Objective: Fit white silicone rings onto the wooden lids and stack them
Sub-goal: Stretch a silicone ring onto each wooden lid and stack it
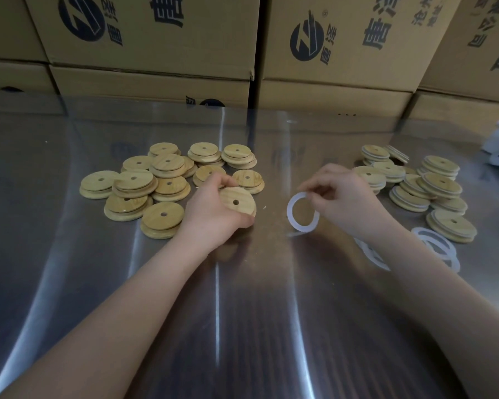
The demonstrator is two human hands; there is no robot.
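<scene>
A wooden lid (238, 203) is gripped by the left hand (213, 208) near the middle of the table (69, 254). Just right, a white ring (302, 212) is pinched by the right hand (340, 194).

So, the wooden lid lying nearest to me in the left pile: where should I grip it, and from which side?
Probably by its rim, pinched across opposite edges, coming from above on the near side. The nearest lid lies flat, its near edge is free on the table, and other lids crowd its far side.
</scene>
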